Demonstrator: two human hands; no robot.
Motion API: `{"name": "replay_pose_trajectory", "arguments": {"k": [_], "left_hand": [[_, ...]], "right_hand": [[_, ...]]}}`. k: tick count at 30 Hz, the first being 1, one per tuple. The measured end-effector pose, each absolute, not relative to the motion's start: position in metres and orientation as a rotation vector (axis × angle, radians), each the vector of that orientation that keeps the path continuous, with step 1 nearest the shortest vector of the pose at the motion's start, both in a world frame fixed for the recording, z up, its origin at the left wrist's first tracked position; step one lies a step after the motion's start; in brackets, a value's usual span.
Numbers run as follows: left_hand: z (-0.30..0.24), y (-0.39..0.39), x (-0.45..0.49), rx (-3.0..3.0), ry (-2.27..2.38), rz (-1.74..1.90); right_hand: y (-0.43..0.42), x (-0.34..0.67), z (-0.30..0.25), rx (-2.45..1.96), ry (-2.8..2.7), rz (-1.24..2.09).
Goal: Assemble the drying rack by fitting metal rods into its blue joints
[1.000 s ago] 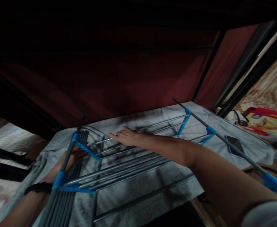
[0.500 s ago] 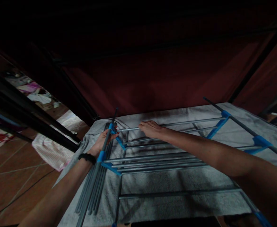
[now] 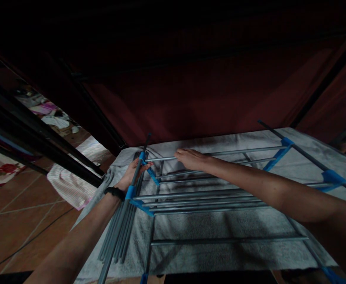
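A rack of grey metal tubes joined by blue plastic connectors lies on a grey towel. My left hand, below a dark wristband, is closed around the left upright tube at its far blue connector. The fingers reach past the connector toward the end of the far crossbar. My right hand is closed over that far crossbar, a little right of the connector; its fingertips are partly hidden. Several loose grey tubes lie side by side under the rack's left side.
A dark red panel rises behind the towel. Dark bars stand at left, over a tiled floor with a striped cloth, a thin cable and a heap of fabrics.
The view has shifted slightly, so the rack sits a little farther right. Both hands keep their grip at nearly the same places on the tubes.
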State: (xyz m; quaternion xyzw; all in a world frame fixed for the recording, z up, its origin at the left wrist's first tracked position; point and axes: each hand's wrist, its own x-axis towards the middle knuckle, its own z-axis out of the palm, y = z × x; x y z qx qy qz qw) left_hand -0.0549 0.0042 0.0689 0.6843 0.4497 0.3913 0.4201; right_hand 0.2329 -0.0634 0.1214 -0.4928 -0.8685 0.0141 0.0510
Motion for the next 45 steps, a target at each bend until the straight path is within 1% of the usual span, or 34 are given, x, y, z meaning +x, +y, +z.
{"name": "replay_pose_trajectory", "arguments": {"k": [7, 16, 22, 29, 34, 37, 40, 43, 45], "left_hand": [[0.068, 0.0, -0.049, 1.501, 1.116, 0.987], [0.071, -0.01, -0.047, 1.672, 1.11, 1.008], [0.067, -0.004, -0.052, 1.806, 1.05, 0.962], [0.054, 0.006, -0.057, 1.767, 1.043, 0.947], [0.062, 0.003, -0.053, 1.818, 1.07, 0.92], [0.067, 0.002, -0.047, 1.752, 1.133, 0.932], [0.069, 0.001, -0.043, 1.677, 1.18, 0.967], [0.07, -0.001, -0.042, 1.695, 1.142, 0.978], [0.07, -0.002, -0.043, 1.703, 1.102, 0.965]], "right_hand": [[-0.063, 0.237, 0.117, -1.474, -2.637, 0.061], [-0.063, 0.238, 0.118, -1.456, -2.605, 0.09], [-0.063, 0.237, 0.119, -1.465, -2.611, 0.092], [-0.059, 0.238, 0.116, -1.444, -2.595, 0.098], [-0.056, 0.237, 0.114, -1.457, -2.586, 0.12], [-0.059, 0.237, 0.117, -1.481, -2.579, 0.113], [-0.069, 0.238, 0.124, -1.406, -2.587, -0.007], [-0.085, 0.239, 0.13, -1.21, -2.632, -0.154], [-0.094, 0.239, 0.127, -1.101, -2.763, -0.122]]}}
